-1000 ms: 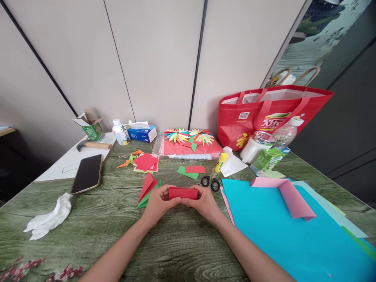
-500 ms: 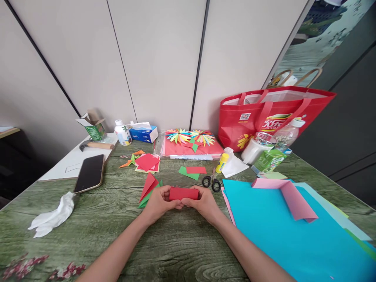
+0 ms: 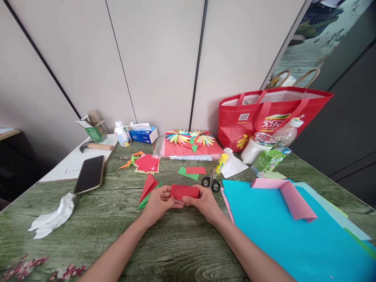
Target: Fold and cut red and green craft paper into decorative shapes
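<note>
A small folded piece of red paper (image 3: 185,192) spans the gap between my two hands, held just above the table. My left hand (image 3: 160,201) grips its left end, thumb in front and fingers behind. At the right end, my right hand (image 3: 202,199) pinches it, with the thumb pressed on the lower front edge. Folded red and green papers (image 3: 149,186) lie just beyond my left wrist. Black-handled scissors (image 3: 212,183) rest past my right hand, near a yellow glue stick (image 3: 222,163). Green and red strips (image 3: 192,171) lie straight ahead.
Large blue sheets (image 3: 273,227) with a folded pink strip (image 3: 296,199) cover the right side. A phone (image 3: 89,174), hammer (image 3: 96,146) and crumpled tissue (image 3: 54,219) sit left. Behind stand a tissue box (image 3: 143,134), paper pinwheel shapes (image 3: 178,137) and a red bag (image 3: 235,121).
The red paper has tilted slightly, and its upper edge now shows a fold. My left thumb has shifted back a little from the paper's front. Other things stay in place.
</note>
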`<state>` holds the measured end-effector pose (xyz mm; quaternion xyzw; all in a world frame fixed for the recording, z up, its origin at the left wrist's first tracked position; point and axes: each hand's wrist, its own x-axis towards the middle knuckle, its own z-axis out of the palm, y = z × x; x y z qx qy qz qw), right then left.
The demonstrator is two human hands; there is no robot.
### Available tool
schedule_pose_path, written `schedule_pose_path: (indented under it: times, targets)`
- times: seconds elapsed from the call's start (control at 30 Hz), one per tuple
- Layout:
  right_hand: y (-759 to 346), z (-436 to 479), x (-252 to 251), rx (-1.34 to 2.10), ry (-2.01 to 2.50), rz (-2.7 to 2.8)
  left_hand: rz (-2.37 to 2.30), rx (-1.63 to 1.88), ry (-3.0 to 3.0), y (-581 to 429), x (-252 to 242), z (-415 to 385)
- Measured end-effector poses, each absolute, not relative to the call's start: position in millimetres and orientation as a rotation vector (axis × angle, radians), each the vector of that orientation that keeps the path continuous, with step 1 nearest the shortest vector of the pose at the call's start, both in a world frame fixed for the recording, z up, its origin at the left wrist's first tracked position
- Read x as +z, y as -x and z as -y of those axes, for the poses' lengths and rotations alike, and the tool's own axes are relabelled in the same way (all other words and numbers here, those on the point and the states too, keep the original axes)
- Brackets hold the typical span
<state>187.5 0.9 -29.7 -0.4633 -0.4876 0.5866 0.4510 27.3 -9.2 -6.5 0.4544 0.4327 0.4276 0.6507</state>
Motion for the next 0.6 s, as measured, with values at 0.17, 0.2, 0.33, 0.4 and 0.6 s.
schedule_pose_path:
  times: [0.17,0.2,0.33,0.4,0.6]
  targets:
    - [-187.8,-2.6,-34.5,1.410,1.150,1.188,-0.947,0.964,-1.034,-27.0,-2.5,9.3]
    - [-188.0,-3.0,-35.7,1.398,1.156,1.197,-0.950,0.964,-1.032,-27.1,-2.0,9.4]
    - [-189.1,-4.5,-38.9,1.338,1.192,1.214,-0.940,0.962,-1.048,-28.1,-3.5,10.2]
    - [-189.3,-4.9,-40.3,1.329,1.188,1.208,-0.952,0.955,-1.071,-28.9,-6.2,10.2]
    - [-188.2,-5.5,-40.5,1.375,1.142,1.161,-1.048,0.973,-1.105,-26.3,-11.2,7.8]
